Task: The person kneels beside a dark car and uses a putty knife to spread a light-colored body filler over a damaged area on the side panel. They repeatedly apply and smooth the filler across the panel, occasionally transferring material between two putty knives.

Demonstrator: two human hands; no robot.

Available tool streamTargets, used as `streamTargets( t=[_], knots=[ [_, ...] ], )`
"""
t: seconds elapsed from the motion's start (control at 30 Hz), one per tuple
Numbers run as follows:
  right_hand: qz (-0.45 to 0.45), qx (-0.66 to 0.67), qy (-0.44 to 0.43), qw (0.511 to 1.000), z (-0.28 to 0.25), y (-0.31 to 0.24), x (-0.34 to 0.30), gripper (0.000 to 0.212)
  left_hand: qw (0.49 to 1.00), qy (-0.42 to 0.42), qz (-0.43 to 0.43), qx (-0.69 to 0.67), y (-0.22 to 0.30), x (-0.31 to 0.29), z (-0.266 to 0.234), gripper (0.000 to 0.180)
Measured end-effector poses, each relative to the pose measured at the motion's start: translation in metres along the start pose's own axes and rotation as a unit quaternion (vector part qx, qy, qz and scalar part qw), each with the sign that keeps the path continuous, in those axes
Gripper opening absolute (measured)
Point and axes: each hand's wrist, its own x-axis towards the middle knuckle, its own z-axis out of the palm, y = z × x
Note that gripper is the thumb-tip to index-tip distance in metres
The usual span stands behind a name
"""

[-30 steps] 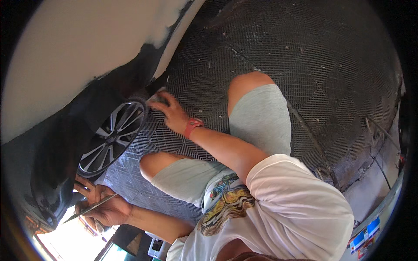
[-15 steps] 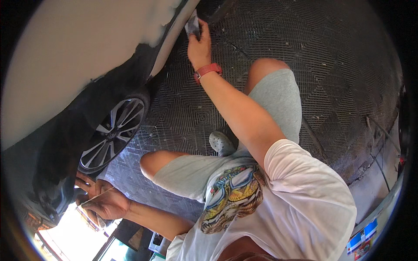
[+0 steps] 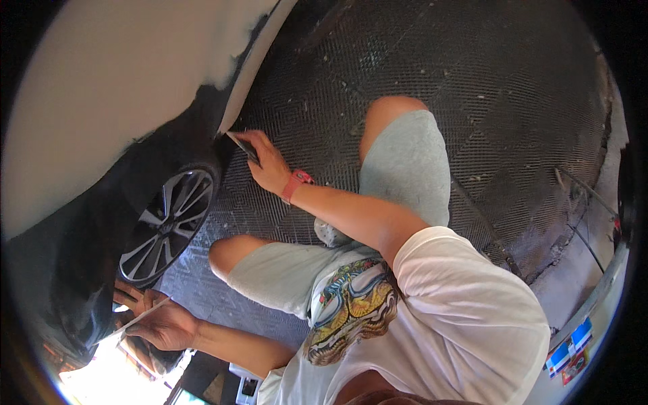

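Grey filler covers much of the car body panel, with dark paint showing below it around the wheel arch. Beneath that arch sits the alloy wheel, its pale spokes facing the person, who crouches on a dark patterned floor mat.

Just above and to the right of the wheel, the right hand reaches to the lower edge of the panel. Its fingers are closed around a thin flat spreader, whose blade touches the panel edge where the pale filler meets the dark paint. A red wristband sits on that wrist.

Below and to the left of the wheel, the left hand is held low beside the tyre. Its grip is closed on a thin pale flat board, held roughly level, with the fingertips curled over the top edge. What lies on the board cannot be told in the glare there.
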Motion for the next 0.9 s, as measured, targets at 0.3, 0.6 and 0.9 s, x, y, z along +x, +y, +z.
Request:
streamTargets(
  t=[0.3, 0.6, 0.9],
  knots=[
    [0.076, -0.091, 0.042, 0.992, -0.084, -0.041, -0.014, 0.056, 0.99, -0.123, -0.048, -0.053, -0.053, -0.007, 0.013, 0.028],
    [0.109, -0.036, 0.094, 0.989, -0.121, -0.075, -0.015, 0.051, 0.996, 0.037, -0.069, -0.051, -0.057, 0.015, 0.04, 0.072],
    [0.002, -0.09, -0.099, 0.991, -0.123, -0.181, -0.02, 0.057, 0.947, 0.146, -0.273, 0.083, -0.149, -0.027, 0.011, 0.065]
  ],
)
